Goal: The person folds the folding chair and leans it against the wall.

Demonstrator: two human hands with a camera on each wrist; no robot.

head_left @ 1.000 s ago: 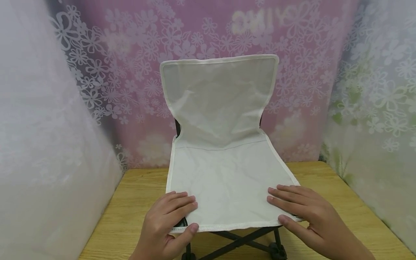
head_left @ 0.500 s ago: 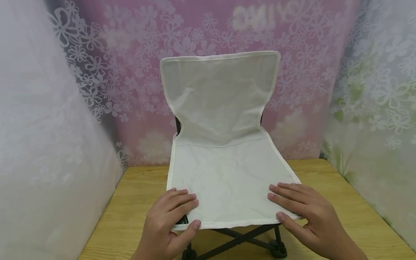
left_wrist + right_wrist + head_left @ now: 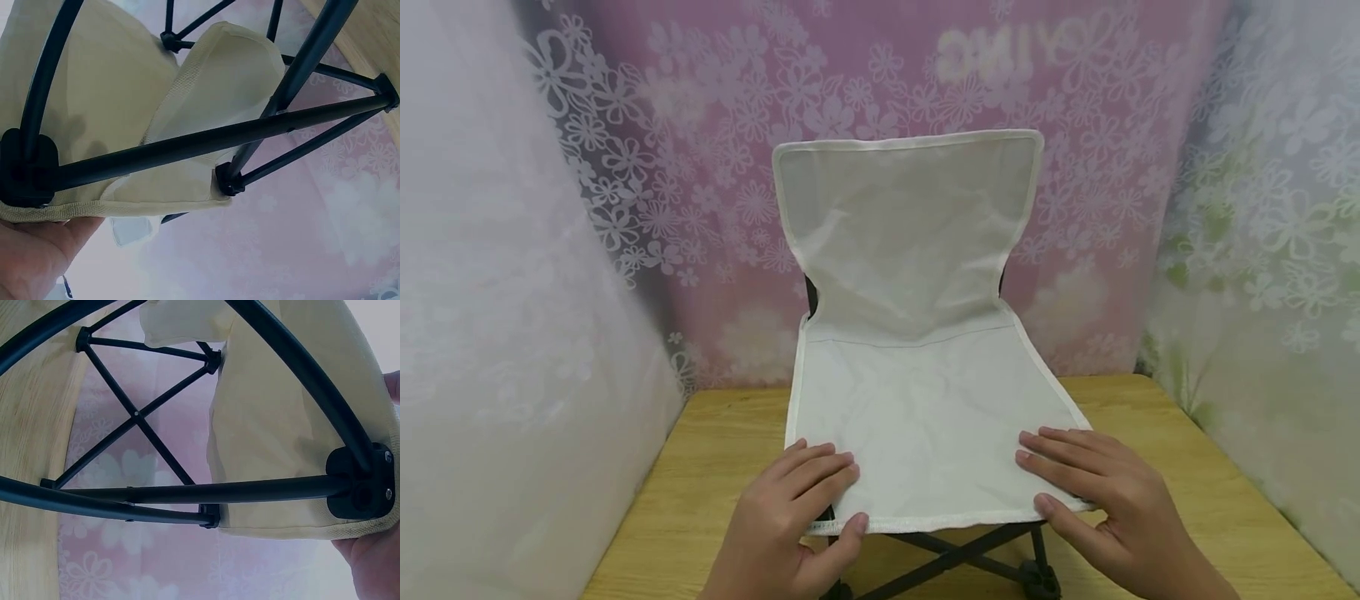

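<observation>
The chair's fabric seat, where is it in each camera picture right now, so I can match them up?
Head: the fabric seat is low in the middle, seen from above.
Left wrist: the fabric seat is at upper left, seen from below.
Right wrist: the fabric seat is right of centre, also from below.
Shared landmark: the wooden tabletop, low in the head view, upper right in the left wrist view, along the left in the right wrist view.
</observation>
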